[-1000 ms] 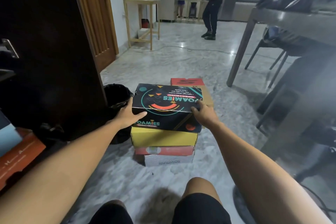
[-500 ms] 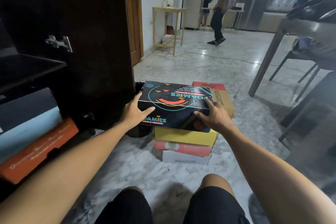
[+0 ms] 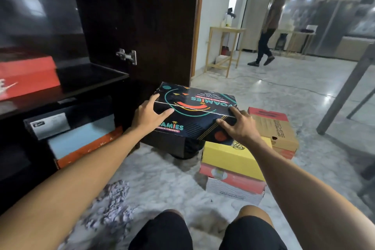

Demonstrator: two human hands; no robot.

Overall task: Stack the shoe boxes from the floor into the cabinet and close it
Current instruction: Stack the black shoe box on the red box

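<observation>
Marble floor (image 3: 154,178), open cabinet (image 3: 97,76) at left. Your left hand (image 3: 149,114) and right hand (image 3: 239,126) clamp the black box (image 3: 194,115) by its ends, keeping it level for shelving.

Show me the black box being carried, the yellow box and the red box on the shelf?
black box (image 3: 194,105), head view, on its lid.
yellow box (image 3: 229,156), head view, on its top.
red box (image 3: 28,75), head view, on its front side.

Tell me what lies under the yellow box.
Under the yellow box sits a red box, then a white box on the floor. Their tops are covered.
</observation>
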